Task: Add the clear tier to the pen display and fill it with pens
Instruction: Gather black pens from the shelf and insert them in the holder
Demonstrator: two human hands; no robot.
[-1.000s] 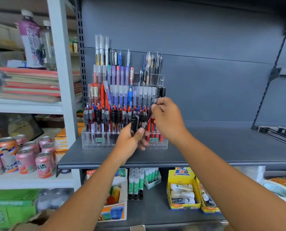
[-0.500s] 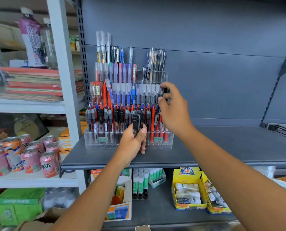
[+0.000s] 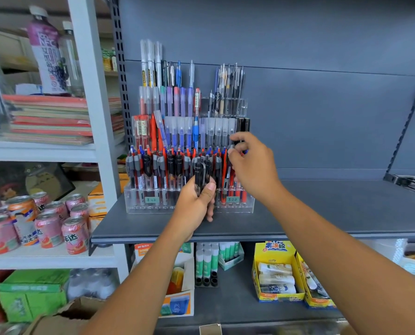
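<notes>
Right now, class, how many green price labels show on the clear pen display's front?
2. One green price label sits left of the left hand on the front tier; the other sits right of it. That hand may hide more.

Left hand (image 3: 194,206) grips a bunch of black pens (image 3: 200,174) before the clear pen display (image 3: 248,207) on the grey shelf (image 3: 322,213); right hand (image 3: 254,170) pinches a dark pen (image 3: 237,142) at the display's right end.
</notes>
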